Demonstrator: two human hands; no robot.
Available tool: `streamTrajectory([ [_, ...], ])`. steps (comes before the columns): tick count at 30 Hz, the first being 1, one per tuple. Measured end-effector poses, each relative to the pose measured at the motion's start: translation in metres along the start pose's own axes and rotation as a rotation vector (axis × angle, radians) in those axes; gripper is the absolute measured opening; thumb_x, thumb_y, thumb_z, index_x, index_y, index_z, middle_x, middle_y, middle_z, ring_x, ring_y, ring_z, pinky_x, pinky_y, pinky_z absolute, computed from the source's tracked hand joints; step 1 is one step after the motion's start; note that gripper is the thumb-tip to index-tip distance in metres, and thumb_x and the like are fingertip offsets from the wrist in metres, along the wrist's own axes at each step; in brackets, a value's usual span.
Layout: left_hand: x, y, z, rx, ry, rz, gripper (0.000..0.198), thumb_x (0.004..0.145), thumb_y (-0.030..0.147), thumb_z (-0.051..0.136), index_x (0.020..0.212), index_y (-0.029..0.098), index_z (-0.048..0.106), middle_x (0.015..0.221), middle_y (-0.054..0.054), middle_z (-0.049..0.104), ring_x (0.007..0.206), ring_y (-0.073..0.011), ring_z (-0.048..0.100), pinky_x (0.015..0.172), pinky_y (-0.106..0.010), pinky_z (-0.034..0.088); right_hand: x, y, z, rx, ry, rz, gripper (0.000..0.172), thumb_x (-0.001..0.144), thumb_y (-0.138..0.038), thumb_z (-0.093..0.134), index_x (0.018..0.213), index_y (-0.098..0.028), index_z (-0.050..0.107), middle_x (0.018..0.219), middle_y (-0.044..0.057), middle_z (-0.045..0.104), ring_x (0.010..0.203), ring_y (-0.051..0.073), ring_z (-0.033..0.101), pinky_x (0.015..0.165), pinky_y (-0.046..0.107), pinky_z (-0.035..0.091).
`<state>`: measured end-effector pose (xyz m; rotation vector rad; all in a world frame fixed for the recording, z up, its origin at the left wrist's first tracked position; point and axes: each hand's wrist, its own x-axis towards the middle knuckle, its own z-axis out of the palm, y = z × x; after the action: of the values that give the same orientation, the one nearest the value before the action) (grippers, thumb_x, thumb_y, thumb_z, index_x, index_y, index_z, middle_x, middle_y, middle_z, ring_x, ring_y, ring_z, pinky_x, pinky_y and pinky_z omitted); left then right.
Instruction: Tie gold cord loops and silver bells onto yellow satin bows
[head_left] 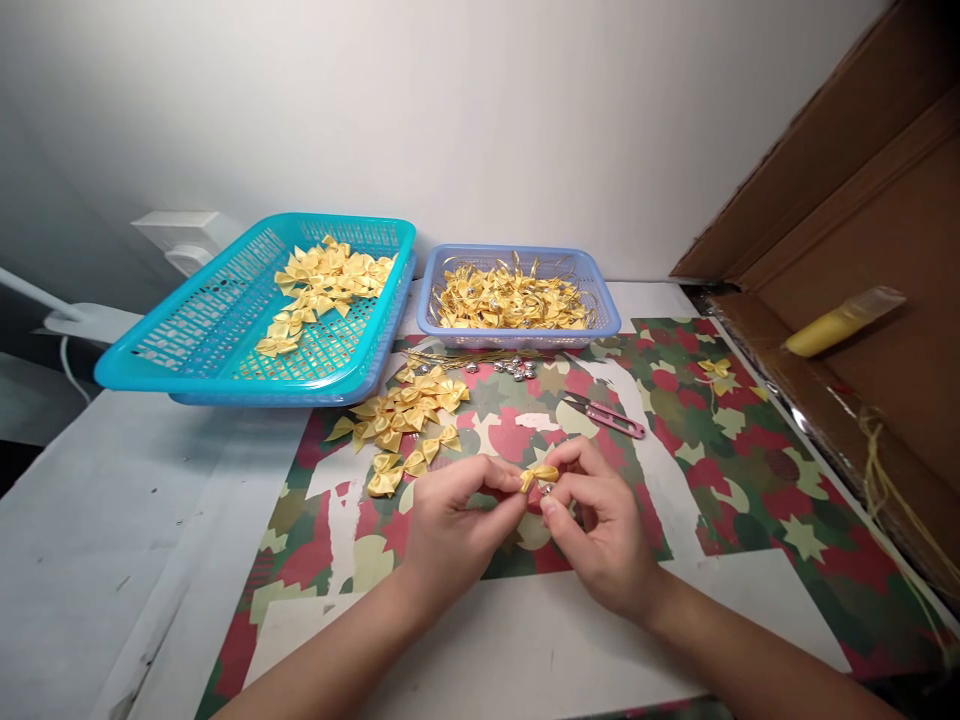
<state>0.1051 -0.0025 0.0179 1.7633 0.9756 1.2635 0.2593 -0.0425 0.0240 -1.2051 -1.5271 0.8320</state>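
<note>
A small yellow ribbon bow (pixel 541 474) is held up between both hands over the patterned sheet. My left hand (pixel 463 512) pinches its left end between thumb and fingers. My right hand (pixel 600 520) is closed at the bow's right side, with a small silver bell (pixel 545 490) by its thumb and fingertip. Whether the bell is joined to the bow I cannot tell. Loose yellow bows (pixel 409 410) lie in a pile beyond my left hand. More silver bells (pixel 517 368) and gold cords (pixel 457 358) lie farther back. Pink-handled thread snips (pixel 606 414) rest beyond my right hand.
A turquoise basket (pixel 187 375) holding yellow bows stands at the left, stacked on a blue one. The periwinkle basket (pixel 517 338) at the back holds bows with gold cords. Cardboard (pixel 885 230) borders the right side, with a yellow tube (pixel 840 322) on it.
</note>
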Motion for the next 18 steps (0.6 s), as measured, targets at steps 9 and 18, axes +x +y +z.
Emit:
streamTrajectory([
  [9,-0.0009,0.0003,-0.0016,-0.013,0.015,0.019,0.020,0.067,-0.002,0.066,0.065,0.017,0.060,0.066,0.002,0.071,0.059,-0.0099,0.066,0.057,-0.016,0.053,-0.0010,-0.0009,-0.0007,-0.008,-0.002,-0.005,0.021,0.081,-0.013,0.052,0.061,-0.017,0.050,0.089,0.003,0.047,0.077,0.014,0.051,0.065,0.027,0.043],
  [18,0.0000,-0.0007,-0.0005,0.000,0.012,0.044,0.019,0.067,-0.002,0.068,0.066,0.016,0.061,0.067,0.001,0.071,0.060,-0.0098,0.067,0.058,-0.016,0.053,0.0000,-0.0012,-0.0001,0.001,-0.014,0.018,0.021,0.081,-0.014,0.051,0.061,-0.018,0.048,0.089,0.003,0.047,0.076,0.014,0.050,0.064,0.028,0.042],
])
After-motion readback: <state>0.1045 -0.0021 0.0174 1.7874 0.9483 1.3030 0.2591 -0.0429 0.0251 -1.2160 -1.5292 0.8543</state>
